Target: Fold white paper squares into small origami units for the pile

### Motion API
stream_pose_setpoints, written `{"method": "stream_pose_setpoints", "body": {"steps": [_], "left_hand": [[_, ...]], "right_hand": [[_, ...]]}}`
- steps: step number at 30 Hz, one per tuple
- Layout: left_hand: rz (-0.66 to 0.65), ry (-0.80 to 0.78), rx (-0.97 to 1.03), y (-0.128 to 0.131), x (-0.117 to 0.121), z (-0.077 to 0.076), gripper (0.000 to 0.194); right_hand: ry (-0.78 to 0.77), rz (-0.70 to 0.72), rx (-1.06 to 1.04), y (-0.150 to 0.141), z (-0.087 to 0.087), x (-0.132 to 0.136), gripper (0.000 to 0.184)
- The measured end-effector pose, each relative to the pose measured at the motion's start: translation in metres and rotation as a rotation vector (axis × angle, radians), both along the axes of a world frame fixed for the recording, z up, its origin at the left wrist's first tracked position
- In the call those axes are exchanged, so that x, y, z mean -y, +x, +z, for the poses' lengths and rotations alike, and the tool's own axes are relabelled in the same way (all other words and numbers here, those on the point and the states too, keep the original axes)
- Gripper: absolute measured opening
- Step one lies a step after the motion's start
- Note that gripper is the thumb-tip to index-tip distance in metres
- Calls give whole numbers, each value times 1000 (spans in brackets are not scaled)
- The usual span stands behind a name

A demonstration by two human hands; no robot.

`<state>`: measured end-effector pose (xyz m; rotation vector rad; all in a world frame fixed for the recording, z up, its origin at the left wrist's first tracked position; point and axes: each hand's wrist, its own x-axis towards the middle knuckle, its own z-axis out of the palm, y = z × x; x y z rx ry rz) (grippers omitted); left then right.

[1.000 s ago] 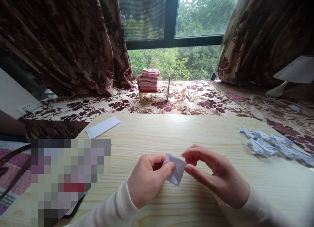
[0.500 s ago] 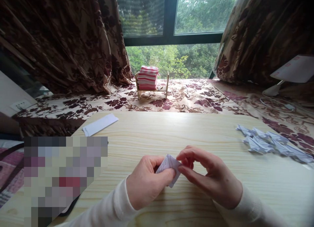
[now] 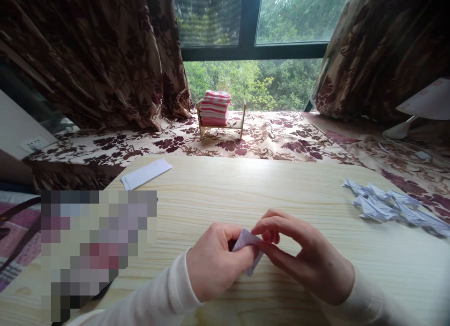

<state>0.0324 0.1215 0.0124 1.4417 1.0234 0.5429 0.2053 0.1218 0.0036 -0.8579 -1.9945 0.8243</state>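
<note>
Left hand (image 3: 223,260) pinches folded paper (image 3: 246,239) under thumb; right hand (image 3: 304,258) pinches its right edge. Paper is between both hands, above worktop (image 3: 197,199). Folded paper pieces (image 3: 378,206) beyond right hand, to its right; white strip (image 3: 146,174) beyond left hand, to its left.

paper (image 3: 245,238): middle hidden under left hand's (image 3: 218,262) thumb, marks too small to read | left hand: fingertips hidden behind paper | right hand (image 3: 311,253): lower fingers partly hidden | pixelated patch (image 3: 94,246): contents unreadable | lamp (image 3: 427,100): cut off by right edge | window (image 3: 248,28), curtains (image 3: 105,58): cut off at top | sleeves (image 3: 160,286): ran out of view below
</note>
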Motion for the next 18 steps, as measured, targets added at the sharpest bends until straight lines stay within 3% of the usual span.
{"method": "stream_pose_setpoints", "body": {"steps": [5,13,18], "left_hand": [[4,-1,-45,-1,2,1,15],[150,-63,25,2,-1,-2,12],[160,-32,27,2,-2,-3,8]], "right_hand": [[-67,-56,58,-1,0,1,8],[-197,-111,-61,0,-4,-1,7],[-163,-133,-29,-1,-4,0,5]]}}
